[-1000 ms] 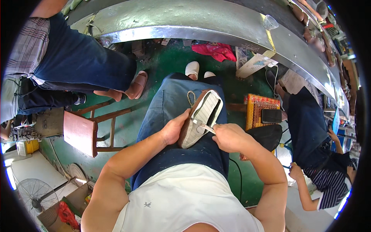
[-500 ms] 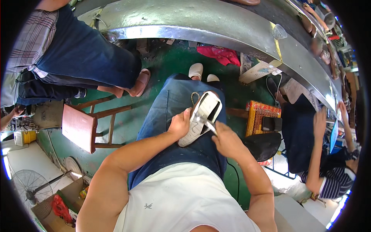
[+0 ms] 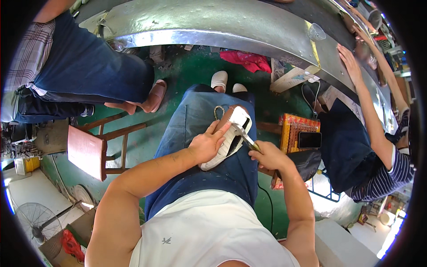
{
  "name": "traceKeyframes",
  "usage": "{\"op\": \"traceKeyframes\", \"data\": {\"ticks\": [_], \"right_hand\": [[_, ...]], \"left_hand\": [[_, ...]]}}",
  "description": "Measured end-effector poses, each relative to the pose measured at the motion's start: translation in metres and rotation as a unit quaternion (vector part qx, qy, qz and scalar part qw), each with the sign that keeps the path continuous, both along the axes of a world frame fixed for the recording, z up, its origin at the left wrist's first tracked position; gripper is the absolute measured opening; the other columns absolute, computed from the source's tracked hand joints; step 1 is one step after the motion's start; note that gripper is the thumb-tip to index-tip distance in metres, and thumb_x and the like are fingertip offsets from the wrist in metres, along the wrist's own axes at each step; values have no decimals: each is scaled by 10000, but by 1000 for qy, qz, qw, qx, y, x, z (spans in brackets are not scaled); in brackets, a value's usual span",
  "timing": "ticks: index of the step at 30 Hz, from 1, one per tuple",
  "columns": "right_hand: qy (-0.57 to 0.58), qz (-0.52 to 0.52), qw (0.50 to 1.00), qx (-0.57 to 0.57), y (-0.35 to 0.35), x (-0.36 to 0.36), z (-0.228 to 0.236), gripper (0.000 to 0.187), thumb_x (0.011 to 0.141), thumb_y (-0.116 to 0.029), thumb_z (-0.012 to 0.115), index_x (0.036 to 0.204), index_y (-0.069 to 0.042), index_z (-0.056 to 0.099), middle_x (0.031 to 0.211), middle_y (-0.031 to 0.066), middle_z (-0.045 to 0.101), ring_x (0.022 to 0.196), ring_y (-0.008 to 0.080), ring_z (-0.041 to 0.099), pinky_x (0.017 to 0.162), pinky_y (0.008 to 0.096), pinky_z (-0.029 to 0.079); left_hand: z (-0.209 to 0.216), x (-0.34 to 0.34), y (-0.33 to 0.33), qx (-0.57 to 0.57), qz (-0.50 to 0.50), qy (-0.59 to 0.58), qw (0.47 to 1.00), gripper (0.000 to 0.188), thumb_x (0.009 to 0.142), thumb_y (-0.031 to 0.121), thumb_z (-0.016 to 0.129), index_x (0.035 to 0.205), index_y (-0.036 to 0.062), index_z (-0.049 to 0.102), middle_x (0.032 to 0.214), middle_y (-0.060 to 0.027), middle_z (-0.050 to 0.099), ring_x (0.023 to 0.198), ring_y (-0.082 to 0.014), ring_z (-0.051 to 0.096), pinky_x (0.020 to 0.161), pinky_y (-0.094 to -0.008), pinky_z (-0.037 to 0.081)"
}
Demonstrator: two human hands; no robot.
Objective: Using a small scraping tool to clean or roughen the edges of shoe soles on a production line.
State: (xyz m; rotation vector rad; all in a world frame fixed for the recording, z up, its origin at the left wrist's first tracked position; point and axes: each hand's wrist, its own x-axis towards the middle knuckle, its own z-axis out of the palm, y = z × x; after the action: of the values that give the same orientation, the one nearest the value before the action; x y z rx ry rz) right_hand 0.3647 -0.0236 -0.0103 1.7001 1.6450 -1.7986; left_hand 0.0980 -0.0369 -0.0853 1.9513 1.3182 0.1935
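Note:
A shoe (image 3: 222, 153) with a pale underside and a brown edge lies bottom up across my lap, toe pointing away. My left hand (image 3: 207, 146) holds it from the left, fingers stretched over its surface. A dark strip shows along its right side. My right hand (image 3: 270, 155) grips the handle of a hand tool (image 3: 240, 132) with a curved metal head. That head rests at or just above the right side of the shoe, near the left fingertips. Whether it is a hammer or pincers, I cannot tell. A small cord loop (image 3: 219, 111) sticks out beside the toe.
Ahead runs a metal-edged bench (image 3: 213, 38). A wooden stool (image 3: 88, 151) stands left, near a person in jeans (image 3: 98, 62). To the right, a beaded seat (image 3: 291, 133) carries a phone (image 3: 310, 139). Another person's arm (image 3: 371, 111) reaches over the bench. A fan (image 3: 38, 224) stands lower left.
My right hand has moved slightly right and the tool's head has shifted toward the toe. My left fingers now lie farther across the shoe. The person on the right has reached toward the bench.

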Motion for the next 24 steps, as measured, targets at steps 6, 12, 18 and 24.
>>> {"op": "traceKeyframes", "data": {"ticks": [6, 12, 18, 24], "right_hand": [[34, -70, 937, 341, 1, -20, -35, 339, 1046, -308, 518, 1093, 23, 574, 932, 264, 678, 907, 472, 654, 833, 502, 518], [-4, 14, 929, 370, -3, -25, -46, 421, 1069, -375, 457, 1002, 29, 557, 935, 303, 673, 917, 485, 653, 825, 549, 505], [40, -27, 981, 187, -9, -33, -9, 411, 1076, -364, 437, 1014, 23, 563, 910, 290, 675, 902, 485, 649, 813, 554, 496], [19, 25, 975, 218, -39, -38, -27, 389, 1082, -328, 419, 971, 12, 573, 799, 192, 677, 799, 375, 683, 764, 456, 522]], "left_hand": [[22, 8, 10, -66, -22, 47, 996, 581, 1070, 377, 408, 1615, 345, 210, 1587, -292, 309, 1070, -499, 659, 937, -512, 556], [50, 9, 18, -102, -77, 117, 985, 605, 1062, 420, 430, 1620, 344, 207, 1604, -290, 279, 1136, -497, 636, 982, -498, 532], [-13, -14, -33, -58, 127, -207, 968, 663, 1041, 394, 482, 1599, 100, 276, 1575, -300, 350, 1283, -470, 551, 1109, -420, 429], [-13, -18, -31, -192, 185, -181, 947, 633, 1026, 352, 545, 1519, -14, 390, 1361, -311, 585, 1295, -410, 570, 1098, -410, 430]]}}
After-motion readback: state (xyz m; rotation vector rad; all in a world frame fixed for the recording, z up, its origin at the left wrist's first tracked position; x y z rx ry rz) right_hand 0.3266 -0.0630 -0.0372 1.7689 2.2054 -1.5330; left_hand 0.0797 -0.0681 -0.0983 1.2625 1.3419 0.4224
